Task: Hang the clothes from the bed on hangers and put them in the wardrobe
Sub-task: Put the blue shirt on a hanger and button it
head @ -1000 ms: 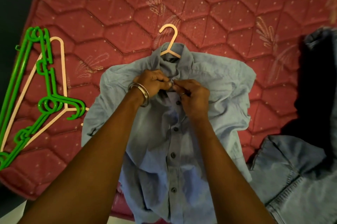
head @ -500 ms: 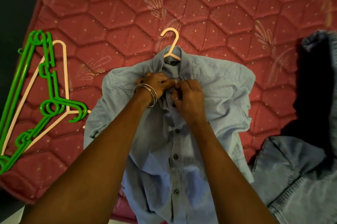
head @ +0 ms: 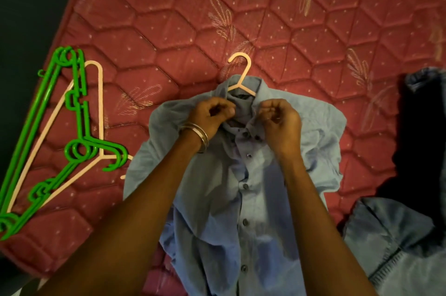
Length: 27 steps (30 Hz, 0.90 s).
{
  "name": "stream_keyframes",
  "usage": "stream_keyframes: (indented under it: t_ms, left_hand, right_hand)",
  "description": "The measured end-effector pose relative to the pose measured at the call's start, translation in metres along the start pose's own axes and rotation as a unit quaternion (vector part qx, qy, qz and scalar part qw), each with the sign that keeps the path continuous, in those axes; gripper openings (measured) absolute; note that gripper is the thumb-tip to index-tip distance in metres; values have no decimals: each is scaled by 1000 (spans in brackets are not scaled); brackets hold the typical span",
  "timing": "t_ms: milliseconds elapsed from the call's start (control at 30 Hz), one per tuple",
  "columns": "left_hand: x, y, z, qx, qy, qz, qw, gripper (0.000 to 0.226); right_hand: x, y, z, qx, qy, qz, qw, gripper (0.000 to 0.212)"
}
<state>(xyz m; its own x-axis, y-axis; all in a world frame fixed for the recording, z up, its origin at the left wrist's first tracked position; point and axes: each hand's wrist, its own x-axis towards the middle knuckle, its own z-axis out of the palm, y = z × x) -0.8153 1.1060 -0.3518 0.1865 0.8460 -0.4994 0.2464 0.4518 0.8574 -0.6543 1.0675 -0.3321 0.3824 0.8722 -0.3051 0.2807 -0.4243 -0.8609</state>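
A light blue button-up shirt [head: 321,134] lies face up on the red quilted mattress [head: 169,30]. A peach hanger [head: 241,71] is inside it, its hook sticking out past the collar. My left hand [head: 212,114], bangles on the wrist, pinches the left side of the collar. My right hand [head: 280,117] pinches the right side of the collar. The two hands are a little apart, just below the hanger's neck. Several buttons run down the shirt front between my forearms.
A pile of green hangers [head: 72,114] and one more peach hanger [head: 96,93] lies at the mattress's left edge. A denim garment [head: 398,242] and a dark garment [head: 420,151] lie at the right. Dark floor [head: 29,6] borders the bed on the left.
My hands were pressed together at the top button; they have now moved apart and slightly up, each holding one side of the collar.
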Motion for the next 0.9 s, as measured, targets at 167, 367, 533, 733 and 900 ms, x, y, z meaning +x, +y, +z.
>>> stream_keyframes:
  t_ms: [167,367,533,733,900]
  left_hand:
    - [10,-3,-42,194,220,50,955,32]
    - [15,0,-61,497,60,14,866,43]
    - [-8,2,-81,353,68,66,931,28]
    - [-76,13,-120,354,146,-1,924,16]
    - [-130,80,-125,232,294,72,924,38]
  right_hand:
    - [56,-37,29,-215,-74,-83,970,40]
    - [92,-56,62,-314,-84,35,945,55]
    - [81,-89,49,17,-81,51,995,22]
    - [28,-144,-12,5,-142,-91,986,30]
    - [-14,-203,-52,49,-159,-161,973,30]
